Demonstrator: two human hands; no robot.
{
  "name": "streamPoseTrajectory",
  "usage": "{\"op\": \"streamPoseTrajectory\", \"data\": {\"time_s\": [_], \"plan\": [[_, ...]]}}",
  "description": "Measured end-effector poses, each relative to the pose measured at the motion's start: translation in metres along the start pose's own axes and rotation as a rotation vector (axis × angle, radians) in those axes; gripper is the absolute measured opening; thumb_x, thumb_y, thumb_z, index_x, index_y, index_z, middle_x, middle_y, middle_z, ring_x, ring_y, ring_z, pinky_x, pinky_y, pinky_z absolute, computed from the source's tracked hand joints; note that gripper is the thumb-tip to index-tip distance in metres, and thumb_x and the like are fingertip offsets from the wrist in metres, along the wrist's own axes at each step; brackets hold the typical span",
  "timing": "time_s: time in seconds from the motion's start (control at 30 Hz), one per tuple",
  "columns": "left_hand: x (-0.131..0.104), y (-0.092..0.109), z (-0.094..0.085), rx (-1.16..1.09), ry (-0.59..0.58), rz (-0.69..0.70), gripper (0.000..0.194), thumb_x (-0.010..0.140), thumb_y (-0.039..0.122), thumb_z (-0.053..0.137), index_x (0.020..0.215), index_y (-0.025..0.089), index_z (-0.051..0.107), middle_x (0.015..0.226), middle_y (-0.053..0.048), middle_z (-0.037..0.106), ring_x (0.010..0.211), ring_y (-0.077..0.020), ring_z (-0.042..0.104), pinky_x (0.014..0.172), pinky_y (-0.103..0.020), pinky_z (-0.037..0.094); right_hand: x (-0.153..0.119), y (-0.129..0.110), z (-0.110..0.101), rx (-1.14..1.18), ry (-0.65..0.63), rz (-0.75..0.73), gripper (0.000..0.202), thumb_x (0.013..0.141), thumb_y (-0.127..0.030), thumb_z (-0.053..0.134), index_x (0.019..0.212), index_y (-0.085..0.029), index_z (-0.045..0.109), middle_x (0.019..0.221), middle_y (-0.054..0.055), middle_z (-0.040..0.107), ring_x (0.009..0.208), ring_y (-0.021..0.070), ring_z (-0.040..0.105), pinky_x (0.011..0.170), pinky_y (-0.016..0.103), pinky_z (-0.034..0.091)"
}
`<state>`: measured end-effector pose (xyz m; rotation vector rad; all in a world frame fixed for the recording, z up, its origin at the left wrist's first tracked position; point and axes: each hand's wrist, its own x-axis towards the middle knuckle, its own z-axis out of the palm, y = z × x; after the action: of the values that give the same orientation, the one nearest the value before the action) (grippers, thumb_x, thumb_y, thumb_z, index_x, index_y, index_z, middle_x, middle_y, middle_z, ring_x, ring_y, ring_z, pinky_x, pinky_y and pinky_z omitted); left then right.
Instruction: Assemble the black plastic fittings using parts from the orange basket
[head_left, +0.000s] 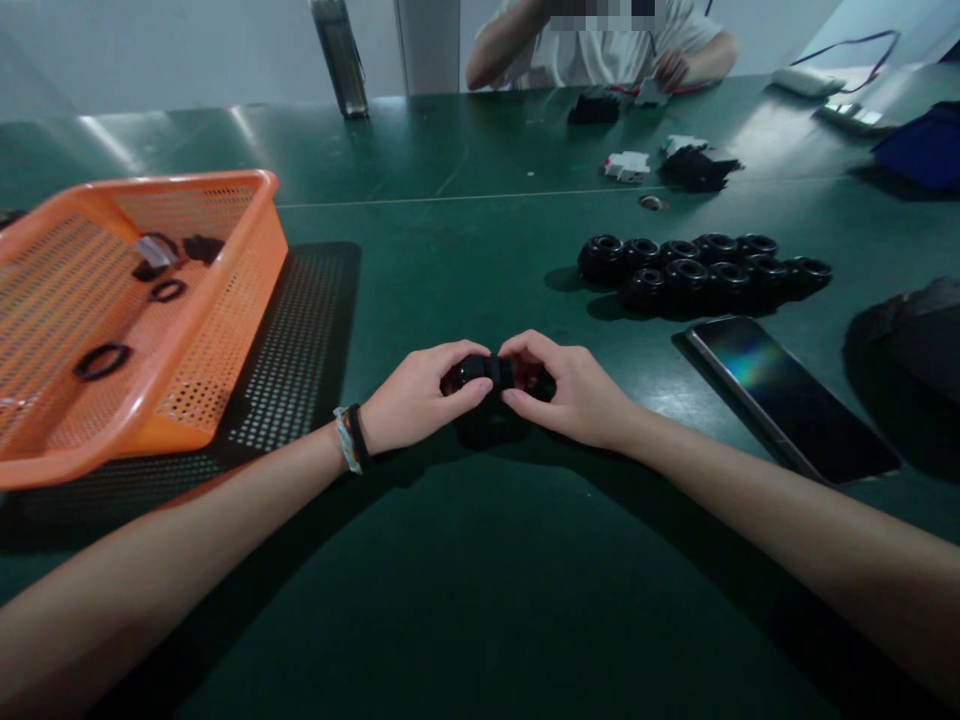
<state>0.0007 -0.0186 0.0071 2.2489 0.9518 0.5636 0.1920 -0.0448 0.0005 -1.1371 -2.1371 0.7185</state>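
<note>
Between my hands, low over the green table, is a glossy black rounded part (474,368) with a black ring-like band at its right side. My left hand (420,395) closes on its left end, thumb in front and fingers behind. From the other side my right hand (566,385) pinches the band between thumb and fingertips. My fingers cover much of the part, so its full shape is hidden. To the right stand several black round parts with holes in their tops (686,275), grouped in two rows.
At left stands an orange perforated basket (247,300) with black rings (103,361) and other dark pieces inside. A phone (795,400) lies at right, beside a dark object (915,335). Across the table (465,600), a person (600,45) handles small parts near a bottle (341,60).
</note>
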Motion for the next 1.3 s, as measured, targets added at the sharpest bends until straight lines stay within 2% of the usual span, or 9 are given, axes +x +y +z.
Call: {"op": "streamPoseTrajectory", "data": {"time_s": [1.3], "plan": [[-0.0002,0.0006,-0.0003,0.033,0.001,0.022,0.031,0.081,0.035,0.045,0.100,0.015,0.059,0.089,-0.004,0.065,0.076,-0.0160,0.058,0.065,-0.026,0.044,-0.0007,0.0004,-0.0004,-0.023,-0.015,0.003,0.018,0.075,-0.025,0.054,0.091,-0.019,0.047,0.071,-0.002,0.056,0.061,0.0111,0.051,0.057,0.023,0.040]]}}
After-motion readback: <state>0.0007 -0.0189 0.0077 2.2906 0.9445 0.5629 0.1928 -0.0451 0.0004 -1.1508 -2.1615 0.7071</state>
